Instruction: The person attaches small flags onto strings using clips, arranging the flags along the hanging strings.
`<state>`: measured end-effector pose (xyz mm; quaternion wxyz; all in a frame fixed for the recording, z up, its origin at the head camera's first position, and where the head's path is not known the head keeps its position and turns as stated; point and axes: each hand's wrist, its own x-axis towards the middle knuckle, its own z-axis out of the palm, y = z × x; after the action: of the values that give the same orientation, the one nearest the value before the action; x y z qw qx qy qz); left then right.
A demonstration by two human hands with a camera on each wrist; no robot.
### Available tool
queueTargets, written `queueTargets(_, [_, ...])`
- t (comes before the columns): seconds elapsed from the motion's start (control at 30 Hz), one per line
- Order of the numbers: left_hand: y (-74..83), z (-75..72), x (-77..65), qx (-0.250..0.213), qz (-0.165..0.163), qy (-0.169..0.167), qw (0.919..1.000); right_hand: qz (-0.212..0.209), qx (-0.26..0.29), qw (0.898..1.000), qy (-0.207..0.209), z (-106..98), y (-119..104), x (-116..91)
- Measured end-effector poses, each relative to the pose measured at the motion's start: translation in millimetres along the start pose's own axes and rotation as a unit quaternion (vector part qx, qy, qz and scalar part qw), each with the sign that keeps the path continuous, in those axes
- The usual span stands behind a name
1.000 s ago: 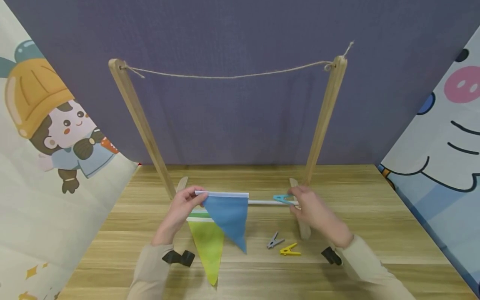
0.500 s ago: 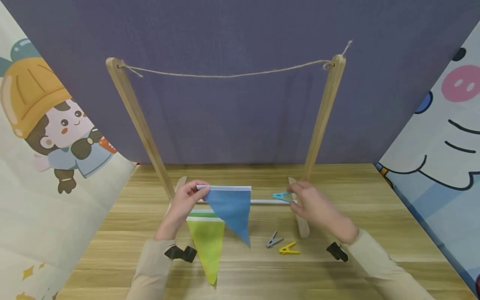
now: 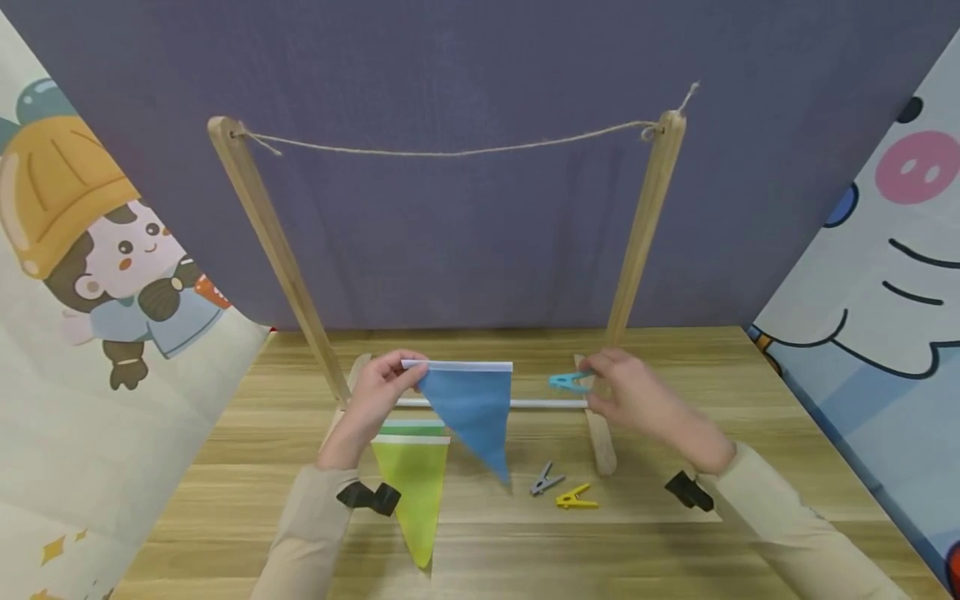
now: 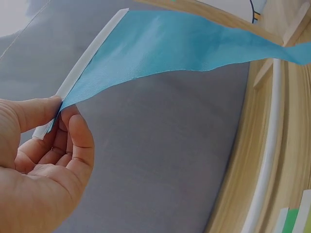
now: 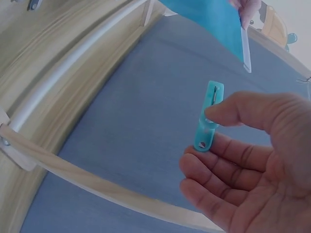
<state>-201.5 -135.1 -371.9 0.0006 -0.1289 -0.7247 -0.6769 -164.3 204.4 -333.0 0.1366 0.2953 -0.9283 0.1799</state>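
Between thumb and fingers my left hand pinches the top left corner of a blue triangular pennant, which hangs point down by its white top band. My right hand holds a light blue clothespin by its handle end, with the nose toward the pennant. A gap separates clothespin and pennant. Above both hands a twine string sags between two wooden posts. On the table lie a yellow-green pennant and, partly covered behind it, a green one.
A grey clothespin and a yellow clothespin lie on the wooden table. The left post and right post stand on wooden feet, joined low down by a white rod. Behind is a dark fabric backdrop.
Both hands have risen a little, the left also shifting right with the blue pennant. The light blue clothespin has moved up off the line of the white rod.
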Motion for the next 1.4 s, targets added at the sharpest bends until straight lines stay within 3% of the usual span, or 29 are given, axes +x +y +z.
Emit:
queueTargets(0.43, [13.8,12.4,9.3,-0.011,0.014,0.014,0.9997,-0.012,-0.017,1.0,0.023,-30,-1,4])
queueTargets(0.9, [30.4,29.7,22.3,-0.024,0.039,0.005,0.9989,-0.009,-0.038,0.999,0.011,-60,-4,8])
queueTargets(1.1, [35.3,36.6,27.6,-0.041,0.059,0.002,0.9974,-0.011,-0.045,0.998,0.032,-69,-5,8])
queueTargets(1.4, [40.4,45.6,35.1,-0.053,0.062,-0.004,0.9966,-0.031,-0.042,0.997,0.049,-82,-8,13])
